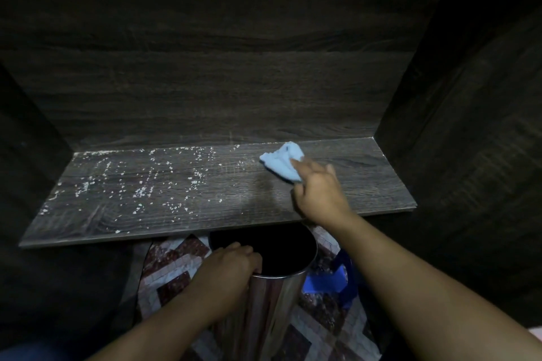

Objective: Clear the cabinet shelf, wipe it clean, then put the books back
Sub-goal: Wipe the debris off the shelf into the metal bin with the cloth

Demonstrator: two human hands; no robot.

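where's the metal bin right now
In the head view the metal bin stands on the patterned floor just below the shelf's front edge, right of centre, with the left hand gripping its rim.

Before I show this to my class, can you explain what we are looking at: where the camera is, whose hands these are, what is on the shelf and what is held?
There is one picture, from a camera worn on a person's head, looking down at their bare hands. The right hand presses a light blue cloth on a dark wooden cabinet shelf. White crumbs lie scattered over its left part. No books show. The left hand grips the rim of a shiny metal bin held below the shelf's front edge.
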